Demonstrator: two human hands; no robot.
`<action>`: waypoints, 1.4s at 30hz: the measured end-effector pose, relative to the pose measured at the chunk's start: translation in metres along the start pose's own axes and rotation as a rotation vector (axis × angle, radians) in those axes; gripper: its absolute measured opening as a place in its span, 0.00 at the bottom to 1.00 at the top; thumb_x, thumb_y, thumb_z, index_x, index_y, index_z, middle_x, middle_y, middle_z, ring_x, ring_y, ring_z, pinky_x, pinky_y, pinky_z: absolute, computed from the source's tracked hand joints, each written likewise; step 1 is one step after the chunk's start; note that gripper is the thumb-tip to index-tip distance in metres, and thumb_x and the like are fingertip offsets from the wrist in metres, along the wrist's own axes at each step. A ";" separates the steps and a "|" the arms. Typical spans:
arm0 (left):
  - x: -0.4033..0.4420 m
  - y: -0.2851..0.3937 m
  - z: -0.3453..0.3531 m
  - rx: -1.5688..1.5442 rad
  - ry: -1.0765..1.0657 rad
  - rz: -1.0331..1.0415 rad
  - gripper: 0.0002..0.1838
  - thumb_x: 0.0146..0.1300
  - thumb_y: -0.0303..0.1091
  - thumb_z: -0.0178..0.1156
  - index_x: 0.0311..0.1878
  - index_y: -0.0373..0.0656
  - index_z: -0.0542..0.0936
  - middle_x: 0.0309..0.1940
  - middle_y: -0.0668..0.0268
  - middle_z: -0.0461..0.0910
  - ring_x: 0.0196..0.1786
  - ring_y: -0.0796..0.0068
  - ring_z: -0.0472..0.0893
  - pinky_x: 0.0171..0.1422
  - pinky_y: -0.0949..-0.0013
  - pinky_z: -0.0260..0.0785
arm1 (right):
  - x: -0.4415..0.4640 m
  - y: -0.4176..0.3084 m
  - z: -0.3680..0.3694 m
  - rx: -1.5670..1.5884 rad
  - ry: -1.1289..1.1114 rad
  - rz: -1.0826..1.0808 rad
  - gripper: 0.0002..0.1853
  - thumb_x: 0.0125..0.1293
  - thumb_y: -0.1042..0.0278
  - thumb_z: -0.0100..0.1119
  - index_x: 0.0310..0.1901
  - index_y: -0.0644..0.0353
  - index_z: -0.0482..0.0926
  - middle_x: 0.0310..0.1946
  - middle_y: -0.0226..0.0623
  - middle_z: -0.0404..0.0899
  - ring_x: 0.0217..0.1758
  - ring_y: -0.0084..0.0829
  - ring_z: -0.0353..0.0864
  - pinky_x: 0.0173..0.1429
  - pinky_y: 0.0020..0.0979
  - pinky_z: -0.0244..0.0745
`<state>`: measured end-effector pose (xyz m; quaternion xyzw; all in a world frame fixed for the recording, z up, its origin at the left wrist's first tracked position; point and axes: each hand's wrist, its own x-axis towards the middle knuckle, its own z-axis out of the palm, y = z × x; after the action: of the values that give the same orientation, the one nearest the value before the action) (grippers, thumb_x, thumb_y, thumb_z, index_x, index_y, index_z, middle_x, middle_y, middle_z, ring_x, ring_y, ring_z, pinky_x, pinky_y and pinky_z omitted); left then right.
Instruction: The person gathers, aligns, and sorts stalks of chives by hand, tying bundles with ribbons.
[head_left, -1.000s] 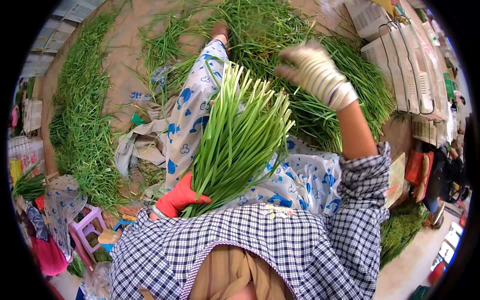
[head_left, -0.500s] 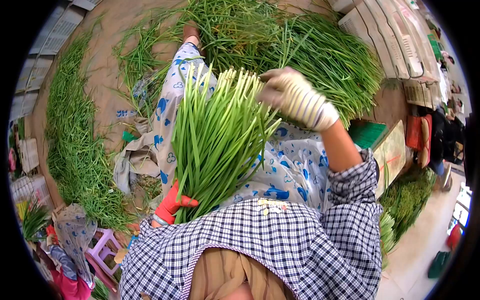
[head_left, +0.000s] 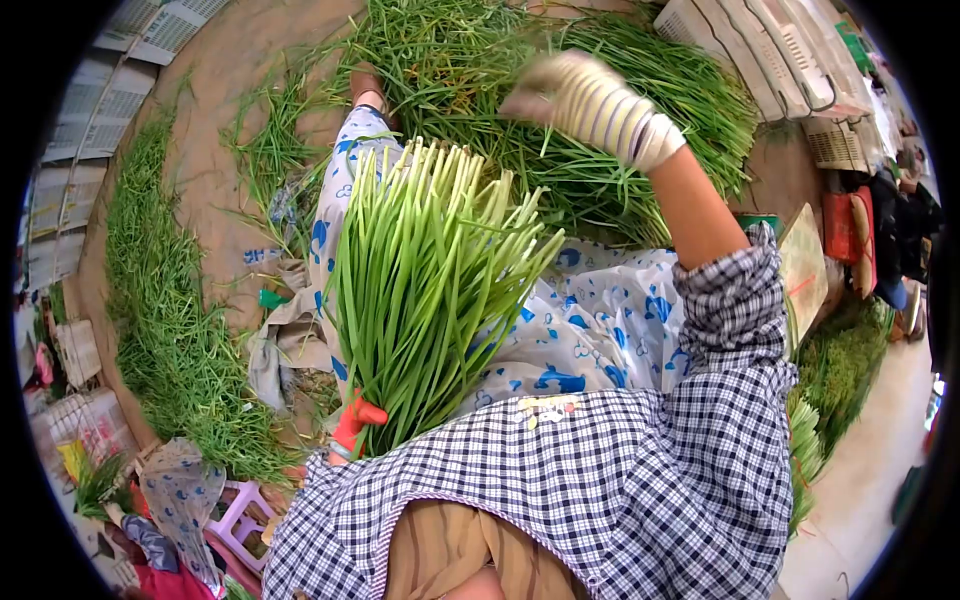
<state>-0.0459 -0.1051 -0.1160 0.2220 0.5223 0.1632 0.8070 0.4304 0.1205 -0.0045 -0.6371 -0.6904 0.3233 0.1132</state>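
A brown, matte floor (head_left: 225, 150) spreads under a broad, tangled heap of long green leaves (head_left: 665, 95), with a looser strip of greens (head_left: 180, 340) along the left side. The person wears a black-and-white checked cloth smock (head_left: 540, 450); translucent, wrinkled plastic sheeting (head_left: 610, 320) printed with blue shapes covers the legs. Over it lies a thick bunch of garlic chives (head_left: 420, 290), flat, smooth and glossy, fanning out toward pale, blunt stem ends that point away from the body. The right hand (head_left: 580, 100), in a cream knitted glove with dark stripes, is raised beyond and to the right of those ends, apart from them; its fingers are blurred, so its grip cannot be told. The left hand (head_left: 357, 420), in a smooth red glove, grasps the bunch's narrow, leafy near end.
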 end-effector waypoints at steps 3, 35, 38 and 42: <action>0.002 0.026 0.027 -0.220 -0.172 -0.029 0.43 0.44 0.20 0.56 0.71 0.38 0.63 0.62 0.53 0.74 0.62 0.58 0.77 0.68 0.59 0.70 | -0.030 -0.041 0.041 -0.357 -0.212 -0.317 0.28 0.59 0.34 0.59 0.34 0.56 0.86 0.47 0.42 0.82 0.55 0.38 0.78 0.75 0.51 0.53; 0.035 0.040 0.055 -0.158 -0.149 -0.060 0.45 0.39 0.22 0.59 0.70 0.38 0.66 0.63 0.52 0.73 0.63 0.54 0.75 0.70 0.55 0.66 | 0.046 0.043 0.008 -0.763 0.393 0.043 0.31 0.59 0.47 0.63 0.60 0.57 0.74 0.48 0.46 0.83 0.53 0.45 0.82 0.60 0.41 0.75; 0.034 0.039 0.053 -0.155 -0.148 -0.065 0.44 0.39 0.22 0.59 0.69 0.38 0.66 0.63 0.52 0.73 0.63 0.54 0.75 0.70 0.55 0.66 | 0.029 -0.017 0.021 -0.464 -0.173 -0.068 0.28 0.63 0.41 0.57 0.51 0.59 0.81 0.44 0.45 0.84 0.49 0.44 0.83 0.57 0.41 0.76; 0.033 0.038 0.052 -0.147 -0.138 -0.073 0.44 0.40 0.22 0.60 0.69 0.38 0.66 0.63 0.53 0.73 0.62 0.55 0.75 0.70 0.55 0.66 | 0.008 -0.033 0.097 -0.351 -0.258 -0.346 0.32 0.58 0.38 0.62 0.59 0.50 0.77 0.43 0.42 0.84 0.54 0.40 0.79 0.70 0.44 0.57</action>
<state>0.0139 -0.0666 -0.1023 0.1536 0.4596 0.1560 0.8607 0.3474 0.0991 -0.0617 -0.4733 -0.8431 0.2530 -0.0340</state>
